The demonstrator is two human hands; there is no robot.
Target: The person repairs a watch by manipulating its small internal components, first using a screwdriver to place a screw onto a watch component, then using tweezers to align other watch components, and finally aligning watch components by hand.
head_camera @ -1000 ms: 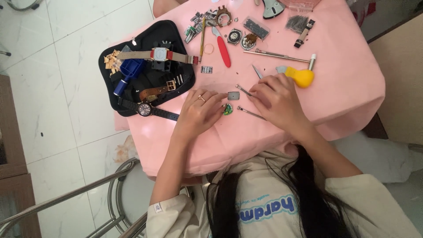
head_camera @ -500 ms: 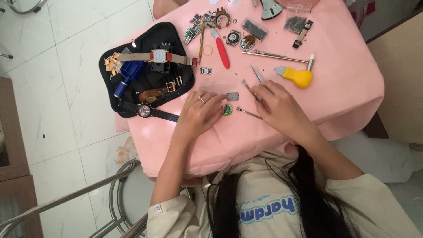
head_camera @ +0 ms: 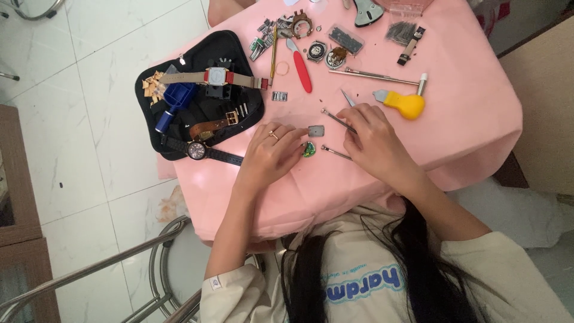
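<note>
left hand (head_camera: 272, 157) pinching a small green part (head_camera: 308, 149) against the pink worktop (head_camera: 472, 119), likely to steady it. right hand (head_camera: 373, 139) at three o'clock of it, closed on a thin metal tool (head_camera: 336, 120), tip aimed toward a small grey square piece (head_camera: 315, 130) at twelve o'clock of the green part. second thin pin (head_camera: 335, 153) lying just beside. three strapped watches on the black mat (head_camera: 179, 66) at ten o'clock.

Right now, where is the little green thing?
In the head view, the small green piece lies on the pink table at the left hand fingertips, below a small grey square part.
</note>
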